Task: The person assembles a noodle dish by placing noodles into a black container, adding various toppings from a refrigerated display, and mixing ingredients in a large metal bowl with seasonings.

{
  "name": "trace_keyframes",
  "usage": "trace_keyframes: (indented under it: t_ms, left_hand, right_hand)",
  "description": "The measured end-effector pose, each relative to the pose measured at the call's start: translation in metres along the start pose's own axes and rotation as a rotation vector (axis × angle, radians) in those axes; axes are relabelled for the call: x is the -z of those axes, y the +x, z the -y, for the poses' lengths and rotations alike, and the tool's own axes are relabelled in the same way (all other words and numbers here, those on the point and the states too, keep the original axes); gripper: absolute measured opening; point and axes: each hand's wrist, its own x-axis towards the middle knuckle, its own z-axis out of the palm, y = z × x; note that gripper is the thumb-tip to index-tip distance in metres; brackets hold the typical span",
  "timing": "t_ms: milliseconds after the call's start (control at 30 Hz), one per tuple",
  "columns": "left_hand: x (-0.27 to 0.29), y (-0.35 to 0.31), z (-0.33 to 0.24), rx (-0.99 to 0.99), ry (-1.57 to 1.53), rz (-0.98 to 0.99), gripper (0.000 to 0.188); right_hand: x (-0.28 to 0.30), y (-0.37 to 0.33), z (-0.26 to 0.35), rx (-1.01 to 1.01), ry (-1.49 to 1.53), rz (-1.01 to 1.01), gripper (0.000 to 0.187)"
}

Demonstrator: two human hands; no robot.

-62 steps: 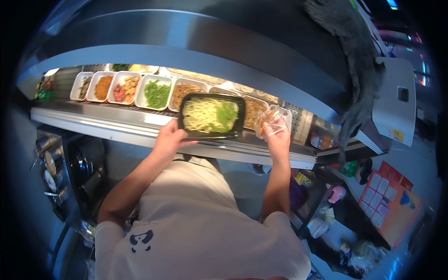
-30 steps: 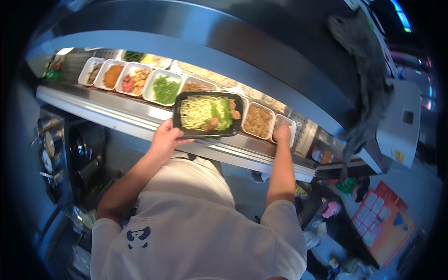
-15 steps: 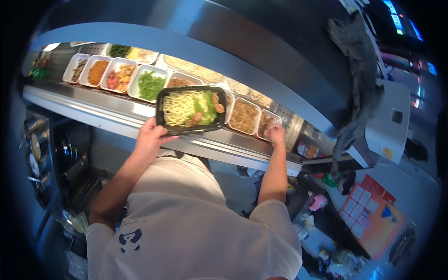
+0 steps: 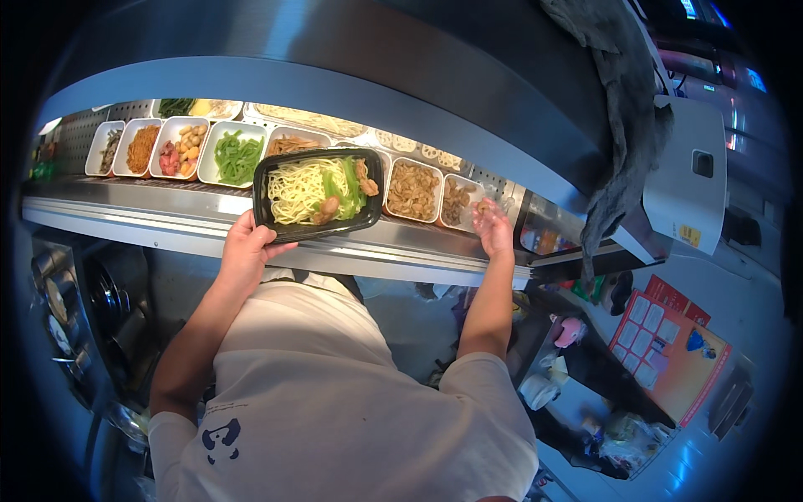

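My left hand (image 4: 248,249) grips the near left corner of a black food tray (image 4: 324,232), thumb over the rim. In the tray lie pale yellow noodles (image 4: 293,191), green vegetable strips and a few brown meat chunks. The tray is held tilted above the steel counter edge. At the right end of the row my right hand (image 4: 493,230) is turned palm up with curled fingers, and small brownish food pieces seem to be in them. It is beside the last white container (image 4: 456,201), which holds brown meat pieces. Left of that stands a container of brown sliced food (image 4: 412,189).
More white containers hold green strips (image 4: 237,159), reddish and yellow chunks (image 4: 181,151) and orange shreds (image 4: 143,149). A steel hood (image 4: 335,79) overhangs the row. A grey cloth (image 4: 623,125) hangs at the right beside a white machine (image 4: 687,176).
My right hand has lifted out of the last container, turning palm up at its right edge. The tray stays in my left hand; the whole view has shifted slightly.
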Motion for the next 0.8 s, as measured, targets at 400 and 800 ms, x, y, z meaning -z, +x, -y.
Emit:
trace_keyframes:
  t_ms: [400,800]
  left_hand:
    - [0.011,0.010,0.013,0.015,0.018,0.013,0.013]
    - [0.034,-0.020,0.003,-0.020,-0.136,-0.069,0.019]
  right_hand:
    - [-0.211,-0.098,0.005,0.419,-0.471,0.387,0.028]
    - [-0.281,-0.113,0.004,0.516,-0.448,0.426,0.032]
